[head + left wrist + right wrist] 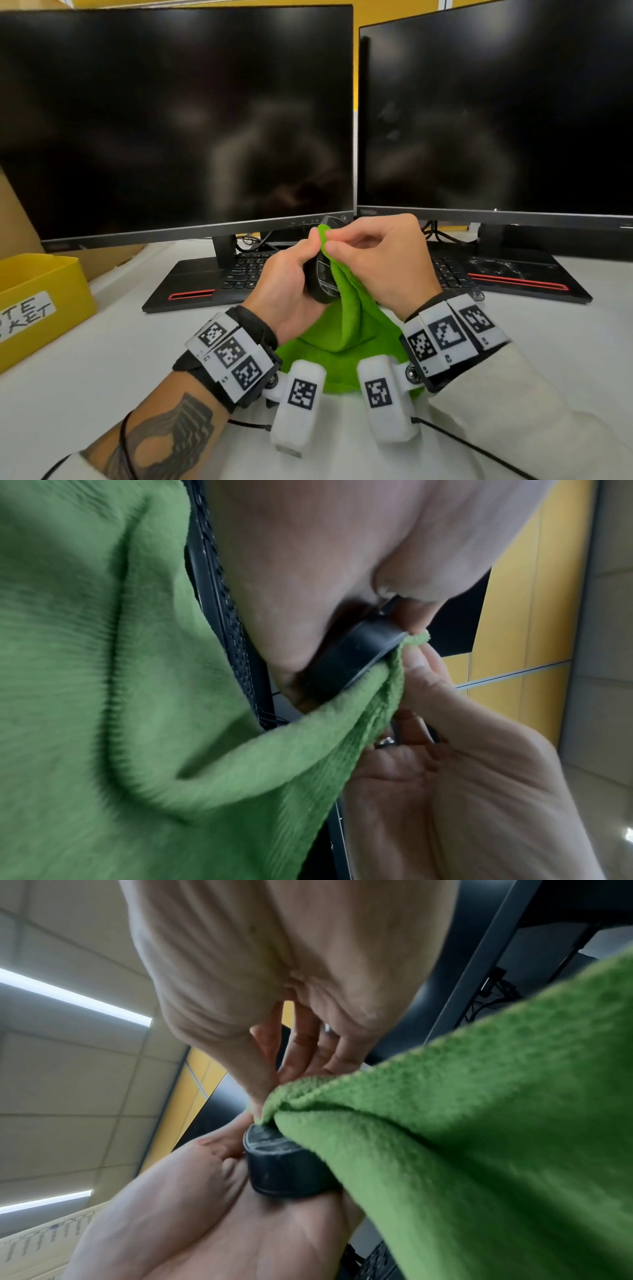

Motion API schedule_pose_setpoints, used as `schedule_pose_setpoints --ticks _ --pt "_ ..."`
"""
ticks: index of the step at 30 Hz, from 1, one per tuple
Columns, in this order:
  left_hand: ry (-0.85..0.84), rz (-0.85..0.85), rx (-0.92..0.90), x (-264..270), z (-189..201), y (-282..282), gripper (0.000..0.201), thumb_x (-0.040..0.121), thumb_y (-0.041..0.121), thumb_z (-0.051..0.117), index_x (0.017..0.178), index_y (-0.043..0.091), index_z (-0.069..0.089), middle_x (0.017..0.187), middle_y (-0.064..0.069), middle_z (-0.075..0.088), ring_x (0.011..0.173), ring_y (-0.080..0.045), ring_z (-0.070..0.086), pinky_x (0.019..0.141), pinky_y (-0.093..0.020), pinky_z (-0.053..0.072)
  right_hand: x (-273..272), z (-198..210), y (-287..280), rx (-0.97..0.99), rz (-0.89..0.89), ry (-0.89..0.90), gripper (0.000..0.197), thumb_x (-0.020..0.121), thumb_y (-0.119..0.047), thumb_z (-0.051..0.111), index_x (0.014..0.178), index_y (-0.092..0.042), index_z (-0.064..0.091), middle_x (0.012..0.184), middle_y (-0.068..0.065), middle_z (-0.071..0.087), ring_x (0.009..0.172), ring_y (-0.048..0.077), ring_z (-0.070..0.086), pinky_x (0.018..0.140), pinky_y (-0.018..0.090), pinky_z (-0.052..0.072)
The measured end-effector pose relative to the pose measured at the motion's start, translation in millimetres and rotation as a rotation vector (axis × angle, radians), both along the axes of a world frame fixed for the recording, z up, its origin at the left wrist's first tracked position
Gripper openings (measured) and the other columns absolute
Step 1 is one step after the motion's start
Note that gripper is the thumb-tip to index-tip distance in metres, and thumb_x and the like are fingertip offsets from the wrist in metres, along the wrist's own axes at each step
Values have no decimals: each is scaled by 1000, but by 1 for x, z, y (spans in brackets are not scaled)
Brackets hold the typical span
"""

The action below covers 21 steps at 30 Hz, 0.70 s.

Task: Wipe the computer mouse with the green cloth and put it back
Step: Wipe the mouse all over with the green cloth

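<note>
Above the desk's [102,359] near edge, my left hand [287,284] grips the mouse [320,277] by its sides — hard, smooth, probably light — while my right hand [373,260] pinches the soft, limp cloth [346,318] against it.

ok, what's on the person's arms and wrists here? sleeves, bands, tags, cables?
Both wrists carry black bands with white blocks printed with black square fiducial markers. A white padded marker block hangs below each band, left wrist band, right wrist band. Thin black cables trail from both. The left forearm is bare with a dark tattoo and a thin black cord; a cream sleeve covers the right. A ring shows on the right hand.
</note>
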<state>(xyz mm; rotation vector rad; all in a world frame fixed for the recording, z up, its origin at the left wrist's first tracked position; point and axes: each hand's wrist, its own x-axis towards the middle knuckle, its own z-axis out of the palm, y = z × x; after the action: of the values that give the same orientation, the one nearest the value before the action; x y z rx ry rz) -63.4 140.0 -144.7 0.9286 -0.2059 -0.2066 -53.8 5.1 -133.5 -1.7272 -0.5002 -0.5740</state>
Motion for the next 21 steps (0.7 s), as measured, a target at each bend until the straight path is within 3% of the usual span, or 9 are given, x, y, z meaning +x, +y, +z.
schedule_pose_setpoints --ticks 2,4,7,9,12,16,18,21 --pt "11 8 -12 -1 3 1 57 111 40 35 131 -6 64 129 -25 72 117 -32 73 95 -42 60 2 -2 0 -58 33 26 13 67 -31 82 80 -30 86 74 -3 82 76 20 80 82 49 65" --pt "17 30 -35 0 3 4 58 111 41 35 134 -4 64 130 -24 72 117 -32 73 98 -42 56 2 -3 -1 -140 70 54 11 65 -31 84 76 -33 85 72 -4 81 75 17 79 83 48 65" --pt "31 71 -47 3 4 7 57 111 41 38 145 -1 57 142 -25 64 126 -33 68 104 -43 53 8 -5 -7 -220 6 48 9 71 -22 90 70 -28 83 64 -9 76 64 0 71 75 28 58" --pt "25 73 -39 3 5 5 56 111 40 38 143 -1 58 144 -25 62 121 -32 67 104 -42 52 10 -4 -9 -197 -91 12 14 74 -20 89 67 -29 82 60 -12 72 57 -3 65 71 22 51" --pt "14 36 -22 0 4 1 56 111 41 36 126 -2 69 129 -24 72 112 -31 74 101 -43 53 8 -2 -5 -92 -60 -12 3 71 -28 86 74 -29 84 65 -7 77 64 9 73 73 37 62" --pt "76 85 -22 3 3 5 60 109 44 41 136 -6 62 134 -22 68 124 -36 69 100 -46 55 1 -5 2 -204 98 52 11 71 -24 88 81 -28 87 74 -4 81 76 16 80 82 47 65" --pt "87 143 -43 4 5 8 57 110 42 41 134 -5 63 127 -20 68 123 -34 68 96 -43 57 4 -7 0 -263 95 83 11 69 -25 89 78 -29 87 71 -5 80 71 11 77 75 40 63" --pt "54 180 -44 4 8 8 51 110 42 39 124 0 65 119 -20 66 100 -28 70 85 -38 57 10 -8 -7 -292 -14 100 11 71 -23 91 66 -30 83 53 -17 70 50 -5 61 60 13 45"
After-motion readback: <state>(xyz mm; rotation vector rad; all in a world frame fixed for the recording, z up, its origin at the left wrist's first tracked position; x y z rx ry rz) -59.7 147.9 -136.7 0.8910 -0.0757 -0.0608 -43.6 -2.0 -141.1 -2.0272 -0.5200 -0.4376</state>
